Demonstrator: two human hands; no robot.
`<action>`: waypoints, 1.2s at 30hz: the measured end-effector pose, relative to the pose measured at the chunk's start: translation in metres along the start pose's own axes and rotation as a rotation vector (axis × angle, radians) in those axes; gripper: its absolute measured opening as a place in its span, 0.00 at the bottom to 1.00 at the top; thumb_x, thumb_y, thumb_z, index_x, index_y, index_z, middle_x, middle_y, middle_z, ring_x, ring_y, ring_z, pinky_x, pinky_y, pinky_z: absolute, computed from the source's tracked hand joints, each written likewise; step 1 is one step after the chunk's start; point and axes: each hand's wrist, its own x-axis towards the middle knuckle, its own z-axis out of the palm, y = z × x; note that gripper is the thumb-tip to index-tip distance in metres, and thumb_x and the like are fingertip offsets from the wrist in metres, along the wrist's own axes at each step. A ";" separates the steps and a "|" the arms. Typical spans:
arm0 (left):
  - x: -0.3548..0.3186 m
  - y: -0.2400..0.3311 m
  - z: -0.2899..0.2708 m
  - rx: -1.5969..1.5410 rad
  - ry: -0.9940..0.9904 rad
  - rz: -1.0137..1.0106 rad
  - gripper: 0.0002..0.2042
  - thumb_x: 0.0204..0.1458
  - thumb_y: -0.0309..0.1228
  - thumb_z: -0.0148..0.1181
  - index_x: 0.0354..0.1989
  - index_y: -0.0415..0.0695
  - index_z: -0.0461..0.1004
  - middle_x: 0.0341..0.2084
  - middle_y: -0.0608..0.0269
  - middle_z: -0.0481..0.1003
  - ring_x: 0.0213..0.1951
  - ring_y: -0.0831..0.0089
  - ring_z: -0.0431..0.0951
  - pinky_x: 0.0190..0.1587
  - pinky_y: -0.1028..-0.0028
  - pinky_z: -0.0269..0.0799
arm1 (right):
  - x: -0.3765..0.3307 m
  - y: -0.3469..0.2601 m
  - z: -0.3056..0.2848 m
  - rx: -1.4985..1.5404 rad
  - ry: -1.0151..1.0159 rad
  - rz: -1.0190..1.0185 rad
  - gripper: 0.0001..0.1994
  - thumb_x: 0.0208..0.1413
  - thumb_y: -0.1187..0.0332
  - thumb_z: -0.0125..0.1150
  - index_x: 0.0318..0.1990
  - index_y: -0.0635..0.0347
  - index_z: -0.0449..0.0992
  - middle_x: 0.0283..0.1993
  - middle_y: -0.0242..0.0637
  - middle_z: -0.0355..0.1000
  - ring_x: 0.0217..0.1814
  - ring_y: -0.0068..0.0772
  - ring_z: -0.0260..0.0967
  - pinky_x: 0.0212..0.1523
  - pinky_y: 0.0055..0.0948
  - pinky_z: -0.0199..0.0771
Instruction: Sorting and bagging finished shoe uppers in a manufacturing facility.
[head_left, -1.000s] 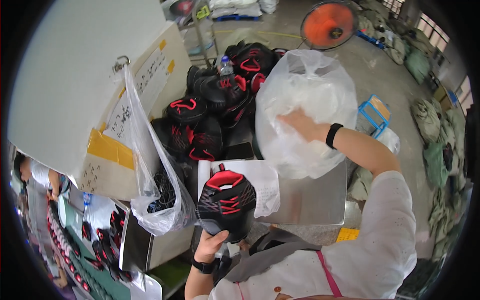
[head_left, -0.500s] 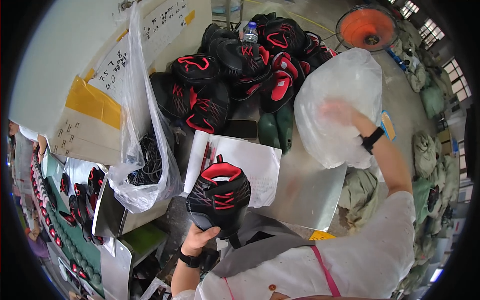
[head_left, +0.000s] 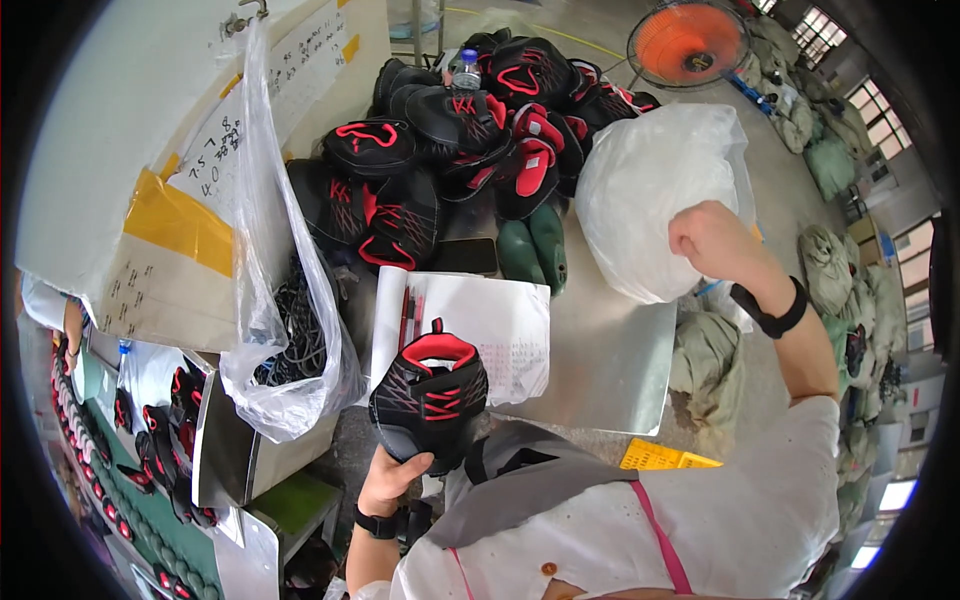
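Table (head_left: 610,370): a shiny metal top was seen, with a heap of black and red shoes (head_left: 450,150) at its far end.
Big bag (head_left: 655,195): a puffy white plastic bag was held up over the right side of the table. It looked light, soft and slippery. The bunched plastic near its edge was judged the best place to grab.
Board (head_left: 150,200): a large white sheet was seen on the left, with a yellow patch and handwriting on it.
Clear bag (head_left: 285,330): a see-through bag was hung from a hook by the board, with dark cords inside.
Paper (head_left: 480,325): a white written sheet was laid on the table, red pens on it.
Shoe (head_left: 430,395): one black and red shoe was held up near the body, over the table's near edge. It looked light and bendy with a firm sole; the sole was judged a good hold.
Yellow label (head_left: 655,457): a small flat tag was seen below the table edge.
Right hand (head_left: 715,240): closed on the big bag.
Left hand (head_left: 390,478): closed around the shoe from below.
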 end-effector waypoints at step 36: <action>-0.014 -0.007 0.024 -0.075 0.162 0.079 0.29 0.36 0.24 0.62 0.51 0.32 0.60 0.42 0.59 0.70 0.44 0.69 0.70 0.49 0.73 0.63 | 0.230 0.035 0.251 -0.097 -0.090 0.019 0.11 0.43 0.67 0.50 0.33 0.59 0.76 0.34 0.44 0.74 0.38 0.44 0.72 0.40 0.38 0.72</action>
